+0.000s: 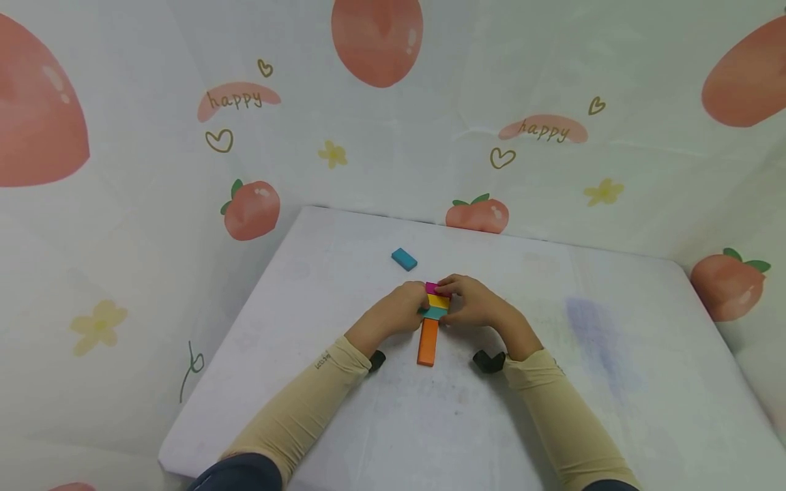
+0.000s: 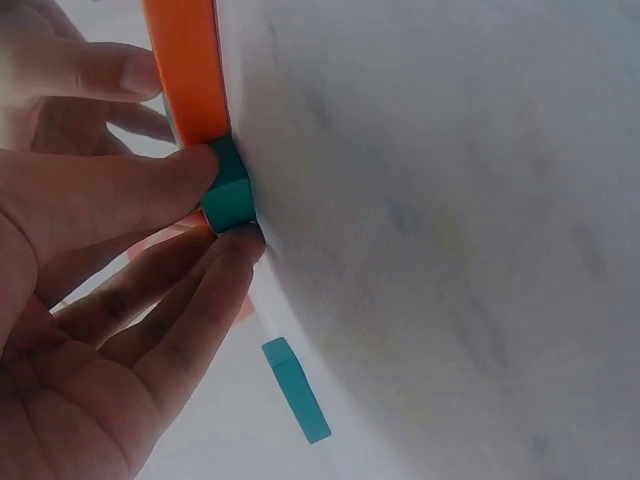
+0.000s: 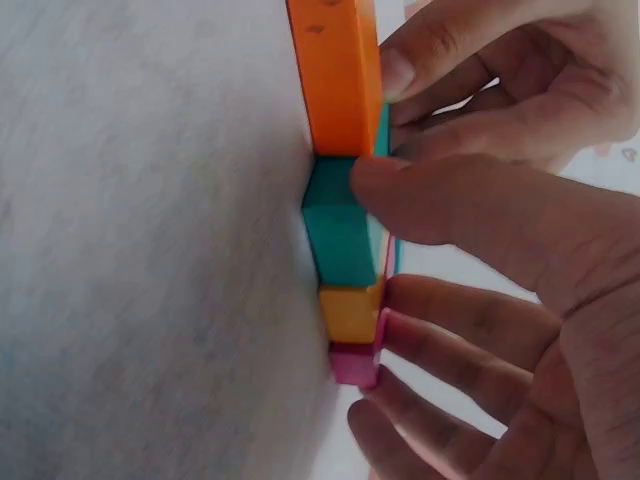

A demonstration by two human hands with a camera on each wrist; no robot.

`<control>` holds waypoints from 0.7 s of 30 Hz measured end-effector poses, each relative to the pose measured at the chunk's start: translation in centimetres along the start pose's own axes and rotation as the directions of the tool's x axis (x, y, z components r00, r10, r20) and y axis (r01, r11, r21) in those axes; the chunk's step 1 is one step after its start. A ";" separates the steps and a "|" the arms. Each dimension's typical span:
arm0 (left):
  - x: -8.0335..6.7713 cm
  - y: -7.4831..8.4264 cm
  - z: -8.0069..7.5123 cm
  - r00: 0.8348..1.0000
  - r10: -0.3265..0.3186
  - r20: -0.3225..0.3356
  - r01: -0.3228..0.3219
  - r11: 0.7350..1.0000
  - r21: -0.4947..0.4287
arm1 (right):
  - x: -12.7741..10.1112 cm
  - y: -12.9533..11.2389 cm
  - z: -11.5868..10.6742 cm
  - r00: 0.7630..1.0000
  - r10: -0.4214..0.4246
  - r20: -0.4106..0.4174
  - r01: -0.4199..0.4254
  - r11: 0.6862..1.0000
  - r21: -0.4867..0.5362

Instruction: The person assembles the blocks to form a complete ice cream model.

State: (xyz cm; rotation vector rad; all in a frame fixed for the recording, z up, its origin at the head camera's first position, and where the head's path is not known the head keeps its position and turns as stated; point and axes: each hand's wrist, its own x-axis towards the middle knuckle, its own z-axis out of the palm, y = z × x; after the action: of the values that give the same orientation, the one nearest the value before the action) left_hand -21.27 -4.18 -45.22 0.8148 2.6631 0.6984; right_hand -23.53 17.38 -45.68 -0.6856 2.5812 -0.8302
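On the table, an orange block (image 1: 428,343) lies lengthwise toward the person. A teal block (image 1: 434,313) lies crosswise against its far end, with a yellow block (image 1: 439,301) and a magenta block (image 1: 432,288) lined up beyond. My left hand (image 1: 405,308) pinches the teal block's left end between thumb and fingers, as the left wrist view shows. From the other side, my right hand (image 1: 475,303) curls round the row. Its thumb presses the teal block (image 3: 340,240), while the fingers lie along the yellow block (image 3: 349,314) and magenta block (image 3: 353,364).
A separate blue-teal block (image 1: 404,259) lies farther back on the white table (image 1: 614,436). Dark wrist camera mounts (image 1: 489,361) hang below both wrists. A printed cloth backdrop (image 1: 393,136) rises behind the table's far edge.
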 end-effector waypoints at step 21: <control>1.1 -1.8 -1.9 0.995 0.043 0.092 -0.031 0.992 -0.126 | 0.2 -0.7 0.0 1.000 -0.007 0.013 0.008 0.998 -0.067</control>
State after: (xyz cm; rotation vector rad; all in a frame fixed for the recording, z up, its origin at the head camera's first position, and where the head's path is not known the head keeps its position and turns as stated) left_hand -23.68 -5.57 -44.69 0.8437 2.4990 0.8058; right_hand -23.44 16.77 -45.22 -0.7184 2.6071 -0.7420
